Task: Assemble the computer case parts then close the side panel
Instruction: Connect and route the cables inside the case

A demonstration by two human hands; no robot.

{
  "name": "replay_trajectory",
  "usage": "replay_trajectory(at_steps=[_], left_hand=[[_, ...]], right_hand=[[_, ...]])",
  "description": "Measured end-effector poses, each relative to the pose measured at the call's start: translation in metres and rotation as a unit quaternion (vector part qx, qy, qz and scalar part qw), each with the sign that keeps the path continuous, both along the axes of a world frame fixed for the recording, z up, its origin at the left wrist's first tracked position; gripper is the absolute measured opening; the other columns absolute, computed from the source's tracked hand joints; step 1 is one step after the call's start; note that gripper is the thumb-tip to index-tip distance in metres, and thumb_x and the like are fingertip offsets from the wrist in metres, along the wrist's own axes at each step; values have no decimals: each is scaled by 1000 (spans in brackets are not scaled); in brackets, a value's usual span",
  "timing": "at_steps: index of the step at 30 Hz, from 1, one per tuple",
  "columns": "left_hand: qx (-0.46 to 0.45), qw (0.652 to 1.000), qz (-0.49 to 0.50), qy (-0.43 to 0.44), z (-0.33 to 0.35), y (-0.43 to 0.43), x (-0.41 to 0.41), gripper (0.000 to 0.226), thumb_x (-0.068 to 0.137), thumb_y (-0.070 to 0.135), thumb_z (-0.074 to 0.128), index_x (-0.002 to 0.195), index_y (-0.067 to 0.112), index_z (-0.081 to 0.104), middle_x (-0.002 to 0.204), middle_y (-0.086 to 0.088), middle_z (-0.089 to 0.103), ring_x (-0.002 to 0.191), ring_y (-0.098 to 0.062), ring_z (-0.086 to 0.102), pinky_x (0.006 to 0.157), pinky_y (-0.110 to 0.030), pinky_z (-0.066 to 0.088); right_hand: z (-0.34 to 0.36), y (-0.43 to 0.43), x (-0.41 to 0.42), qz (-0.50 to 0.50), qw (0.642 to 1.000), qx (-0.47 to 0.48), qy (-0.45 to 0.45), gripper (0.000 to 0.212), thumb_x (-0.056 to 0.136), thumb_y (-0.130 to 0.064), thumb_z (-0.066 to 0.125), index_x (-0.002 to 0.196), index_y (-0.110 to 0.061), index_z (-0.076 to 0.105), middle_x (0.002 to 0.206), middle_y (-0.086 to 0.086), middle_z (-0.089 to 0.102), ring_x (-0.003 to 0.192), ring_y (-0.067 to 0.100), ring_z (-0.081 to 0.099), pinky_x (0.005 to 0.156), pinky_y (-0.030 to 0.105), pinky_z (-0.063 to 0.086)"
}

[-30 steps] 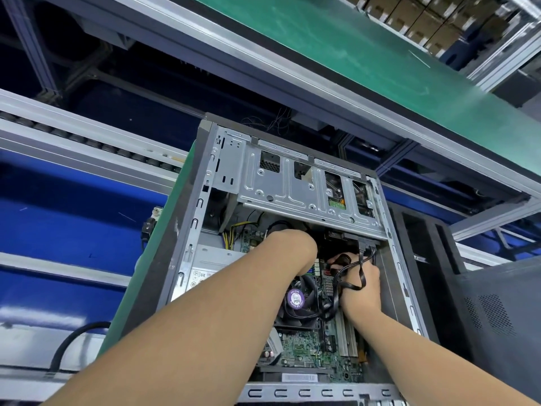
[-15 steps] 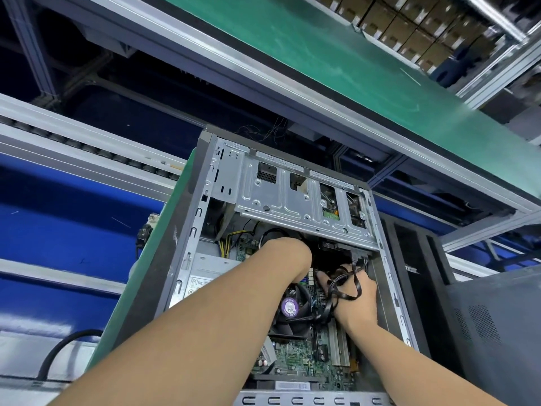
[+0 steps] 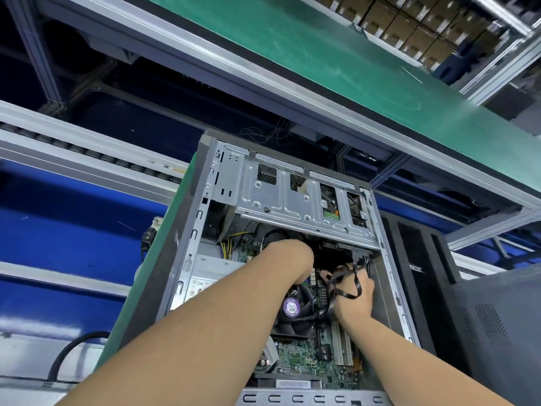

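Over the last second little has changed inside the computer case [image 3: 187, 259]: both hands stay in the same dark pocket under the drive cage [image 3: 287, 200] at the far end, and only the view has tipped. The left hand [image 3: 292, 259] bends down at the wrist with its fingers out of sight, so I cannot tell whether it holds anything. The right hand [image 3: 355, 294] has black cables [image 3: 355, 263] looped across its back; its fingertips reach into shadow, and its grip cannot be read either. I judge the cabling step is unfinished, with closing still to come. Counted: one open case, one drive cage, one fan [image 3: 291, 307] with a purple label, one motherboard [image 3: 304, 364], two hands, and one dark perforated panel [image 3: 497, 317] well to the right, possibly the side panel.
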State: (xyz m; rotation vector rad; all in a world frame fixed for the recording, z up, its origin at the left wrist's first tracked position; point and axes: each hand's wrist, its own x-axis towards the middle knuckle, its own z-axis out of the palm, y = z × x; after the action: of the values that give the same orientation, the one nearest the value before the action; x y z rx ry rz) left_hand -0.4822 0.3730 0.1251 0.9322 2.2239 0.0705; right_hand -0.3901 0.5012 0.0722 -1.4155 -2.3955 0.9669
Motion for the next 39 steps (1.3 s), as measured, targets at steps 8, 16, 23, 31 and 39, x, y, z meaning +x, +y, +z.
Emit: replay_trajectory(at_steps=[8,16,23,31,39], left_hand=[[79,993,77,45,11,-15,2,24,94,-4,50,114,8,56,104,-10,58,78,-24,50,69,-33,43],[86,996,8,-7,38,-20,22,39,104,11,44,136,23,63,144,3,58,125,-20,56,104,-32,44],[155,985,12,-68,54,-38,44,15,98,34,64,109,37,73,118,19,69,110,-4,62,102,-28,44],[174,983,50,-7,29,-41,84,7,97,38,65,98,32,69,123,1,63,119,-20,57,108,-40,41],[210,970,104,70,28,-55,104,23,97,28,65,109,46,73,151,10,49,141,-9,40,117,-33,29]], right_hand=[[37,1,13,152,984,-19,-94,11,91,1,67,98,-4,61,105,20,65,99,35,64,78,31,46],[80,0,37,319,916,-39,-240,22,102,-4,49,118,0,64,110,19,60,92,28,53,66,30,44],[125,-13,48,564,704,130,-411,46,109,-48,47,131,-14,67,124,5,72,102,25,63,89,27,48],[142,4,41,526,813,189,-160,31,92,-4,59,119,-14,70,117,12,62,94,31,66,78,39,60],[121,13,55,572,731,310,-205,33,93,5,66,125,-4,64,130,14,51,118,31,56,76,35,44]])
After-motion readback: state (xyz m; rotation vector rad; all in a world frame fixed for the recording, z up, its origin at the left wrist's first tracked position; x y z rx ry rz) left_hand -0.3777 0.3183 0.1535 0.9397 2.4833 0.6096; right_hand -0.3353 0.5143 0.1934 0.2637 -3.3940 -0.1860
